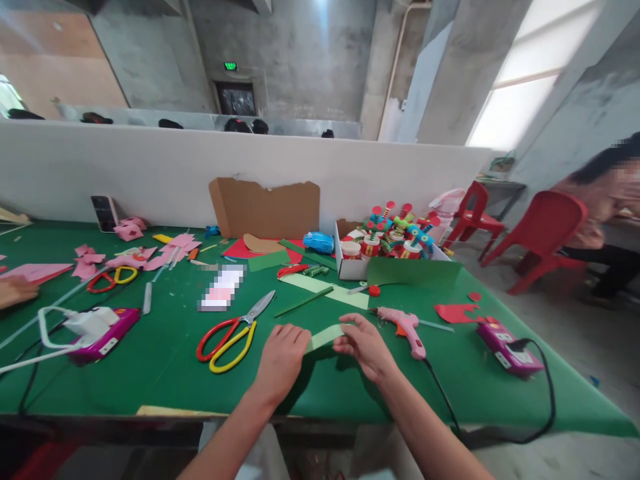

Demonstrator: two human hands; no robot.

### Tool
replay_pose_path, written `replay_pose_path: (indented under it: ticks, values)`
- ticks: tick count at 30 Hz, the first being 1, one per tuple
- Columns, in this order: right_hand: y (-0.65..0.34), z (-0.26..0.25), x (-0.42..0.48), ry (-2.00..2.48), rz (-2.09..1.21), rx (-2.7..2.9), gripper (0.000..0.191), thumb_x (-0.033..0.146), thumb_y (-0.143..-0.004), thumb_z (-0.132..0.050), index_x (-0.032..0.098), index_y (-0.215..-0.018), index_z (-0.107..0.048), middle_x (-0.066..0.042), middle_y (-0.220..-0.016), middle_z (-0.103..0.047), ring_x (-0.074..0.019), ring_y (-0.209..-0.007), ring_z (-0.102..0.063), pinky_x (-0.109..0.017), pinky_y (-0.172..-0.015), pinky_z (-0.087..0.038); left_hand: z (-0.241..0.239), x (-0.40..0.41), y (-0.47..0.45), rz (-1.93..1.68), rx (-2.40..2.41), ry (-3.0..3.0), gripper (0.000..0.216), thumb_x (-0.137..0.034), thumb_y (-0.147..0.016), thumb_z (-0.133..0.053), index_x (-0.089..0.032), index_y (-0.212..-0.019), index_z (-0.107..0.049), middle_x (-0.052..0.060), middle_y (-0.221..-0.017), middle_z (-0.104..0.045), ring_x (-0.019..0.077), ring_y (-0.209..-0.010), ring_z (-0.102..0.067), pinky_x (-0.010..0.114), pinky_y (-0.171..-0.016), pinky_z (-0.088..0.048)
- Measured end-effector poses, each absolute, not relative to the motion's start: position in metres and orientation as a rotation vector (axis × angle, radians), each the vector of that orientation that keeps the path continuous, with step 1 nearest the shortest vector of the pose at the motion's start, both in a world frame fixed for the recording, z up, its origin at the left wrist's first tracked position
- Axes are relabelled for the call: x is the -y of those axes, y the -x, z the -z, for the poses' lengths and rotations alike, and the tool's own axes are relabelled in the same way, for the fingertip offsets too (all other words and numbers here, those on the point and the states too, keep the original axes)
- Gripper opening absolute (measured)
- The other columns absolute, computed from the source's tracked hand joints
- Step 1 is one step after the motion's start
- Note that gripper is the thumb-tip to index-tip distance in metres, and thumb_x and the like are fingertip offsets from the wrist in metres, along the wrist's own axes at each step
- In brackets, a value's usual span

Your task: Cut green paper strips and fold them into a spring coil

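Observation:
A pale green paper strip (325, 338) spans the gap between my two hands, slightly bent, above the near part of the green table. My left hand (284, 357) is closed on its left end. The fingers of my right hand (364, 347) pinch the right end. Left of my hands lie scissors (235, 333) with one red and one yellow handle, blades partly apart. To the right rests a pink hot glue gun (404, 327), its cord running to the front edge. Beyond my hands are a longer light green paper strip (325, 291) and a thin dark green strip (304, 302).
A white box (350, 269) of colourful spring-armed paper figures stands at the back right. Purple power strips lie left (107, 337) and right (507, 350). Another person's hand (17, 291) is at the far left, near pink paper (40, 272). A seated person is beyond red chairs (545, 233).

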State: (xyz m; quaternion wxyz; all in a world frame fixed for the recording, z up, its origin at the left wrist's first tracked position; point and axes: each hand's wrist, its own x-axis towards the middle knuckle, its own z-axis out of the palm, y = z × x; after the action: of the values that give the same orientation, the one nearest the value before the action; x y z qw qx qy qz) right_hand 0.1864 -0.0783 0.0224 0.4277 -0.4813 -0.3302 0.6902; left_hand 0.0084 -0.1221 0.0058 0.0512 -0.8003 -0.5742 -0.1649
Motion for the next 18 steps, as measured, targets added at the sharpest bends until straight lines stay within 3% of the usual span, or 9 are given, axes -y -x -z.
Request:
replay_pose_path:
  ticks: [3,8,12,15,18]
  values:
    - [-0.198,-0.015,0.088,1.264,-1.714,0.815,0.021,0.017,-0.069,-0.066,0.02,-0.083,-0.051,0.002,-0.051,-0.062,-0.0102,-0.043,-0.061,-0.018,-0.046,-0.052,-0.003,0.129,-0.008,0.53,1.8,2.502,0.027,-0.019,-0.094,-0.035,-0.018,-0.085,-0.06,0.007,-0.085,-0.064,0.0211,-0.083,-0.055,0.035,-0.076,-0.041]
    - [-0.198,-0.011,0.094,1.276,-1.67,0.798,0.02,0.014,-0.069,-0.062,0.019,-0.083,-0.049,0.002,-0.054,-0.062,-0.0105,-0.046,-0.062,-0.019,-0.05,-0.054,-0.006,0.136,-0.023,0.646,1.784,2.589,0.023,-0.031,-0.09,-0.049,-0.019,-0.109,-0.056,0.009,-0.116,-0.061,0.0225,-0.105,-0.052,0.037,-0.087,-0.041]
    - [-0.196,-0.009,0.094,1.311,-1.624,0.938,0.023,0.022,-0.071,-0.061,0.02,-0.089,-0.047,0.005,-0.055,-0.057,-0.0114,-0.047,-0.061,-0.023,-0.05,-0.054,-0.007,0.135,-0.032,0.275,1.841,2.59,0.014,-0.016,-0.089,-0.048,-0.02,-0.092,-0.061,0.005,-0.098,-0.065,0.0211,-0.095,-0.055,0.035,-0.081,-0.043]
    - [-0.205,-0.009,0.095,1.459,-1.255,1.243,0.027,0.03,-0.074,-0.059,0.019,-0.097,-0.05,0.003,-0.068,-0.058,-0.0117,-0.045,-0.055,-0.03,-0.049,-0.052,-0.002,0.136,-0.027,0.259,1.821,2.553,0.017,-0.012,-0.089,-0.048,-0.02,-0.087,-0.063,0.006,-0.097,-0.065,0.0208,-0.094,-0.055,0.035,-0.08,-0.043]
    - [-0.215,-0.012,0.096,1.484,-0.594,1.565,0.027,0.026,-0.076,-0.058,0.019,-0.102,-0.057,-0.005,-0.089,-0.062,-0.0154,-0.061,-0.058,-0.036,-0.065,-0.053,0.006,0.138,-0.018,0.35,1.735,2.533,0.018,-0.012,-0.089,-0.048,-0.02,-0.089,-0.065,0.007,-0.103,-0.063,0.0205,-0.095,-0.053,0.034,-0.079,-0.042]
